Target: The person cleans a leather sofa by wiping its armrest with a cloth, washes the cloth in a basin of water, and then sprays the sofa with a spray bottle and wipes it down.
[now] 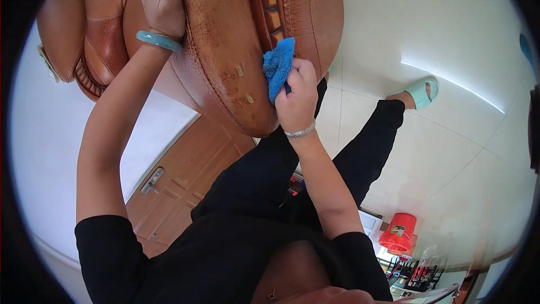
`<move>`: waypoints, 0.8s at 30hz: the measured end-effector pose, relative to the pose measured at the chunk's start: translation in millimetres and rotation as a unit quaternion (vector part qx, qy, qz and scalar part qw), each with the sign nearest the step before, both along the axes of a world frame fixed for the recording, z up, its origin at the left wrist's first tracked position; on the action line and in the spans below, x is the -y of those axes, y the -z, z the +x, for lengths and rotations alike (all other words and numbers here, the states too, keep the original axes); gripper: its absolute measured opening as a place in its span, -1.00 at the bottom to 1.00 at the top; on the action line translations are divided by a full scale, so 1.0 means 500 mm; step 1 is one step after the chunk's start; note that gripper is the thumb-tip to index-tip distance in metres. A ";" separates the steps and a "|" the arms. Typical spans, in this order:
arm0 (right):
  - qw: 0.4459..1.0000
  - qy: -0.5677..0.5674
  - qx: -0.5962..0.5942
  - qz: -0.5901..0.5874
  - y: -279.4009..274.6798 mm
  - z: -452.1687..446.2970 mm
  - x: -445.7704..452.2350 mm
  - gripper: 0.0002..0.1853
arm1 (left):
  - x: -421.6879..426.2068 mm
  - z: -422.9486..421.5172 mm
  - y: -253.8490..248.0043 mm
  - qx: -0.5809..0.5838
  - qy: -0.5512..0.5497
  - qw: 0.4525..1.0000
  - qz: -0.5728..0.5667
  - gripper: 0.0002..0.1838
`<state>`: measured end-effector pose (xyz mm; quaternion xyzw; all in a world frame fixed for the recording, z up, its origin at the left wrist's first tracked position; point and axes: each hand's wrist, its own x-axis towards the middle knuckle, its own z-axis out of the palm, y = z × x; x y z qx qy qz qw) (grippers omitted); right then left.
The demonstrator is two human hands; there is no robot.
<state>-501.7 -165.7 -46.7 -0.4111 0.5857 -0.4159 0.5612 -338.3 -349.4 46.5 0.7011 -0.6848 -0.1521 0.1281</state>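
Observation:
A brown leather sofa arm [219, 50] fills the upper middle, its worn top marked by two small pale patches and a carved wooden trim [271, 5] along its side. My right hand [299, 93] has its fingers closed on a blue cloth [278, 69], which touches the leather beside the lower end of the trim. At the upper left, my left hand [163, 0] lies on the sofa leather with its fingers extended, partly cut off by the frame's top edge. Nothing shows in it.
Another part of the sofa [104, 39] is at the upper left. A wooden door [180, 174] with a metal handle stands at the lower left. A red bucket [398, 231] is at the lower right. My foot in a green slipper [421, 93] rests on the tiled floor [439, 141].

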 end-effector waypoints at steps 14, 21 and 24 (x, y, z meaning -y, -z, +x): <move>0.951 0.012 0.141 0.275 0.062 -0.117 -0.196 -0.85 | 0.004 0.001 0.005 0.024 0.025 0.999 -0.012 -0.40; 0.986 0.005 0.076 0.150 0.129 -0.035 -0.174 -0.74 | -0.001 0.011 0.008 0.018 0.033 0.999 -0.020 -0.43; 0.998 0.009 0.037 0.048 0.131 -0.007 -0.015 -0.79 | -0.002 0.008 0.006 0.014 0.027 0.999 -0.013 -0.42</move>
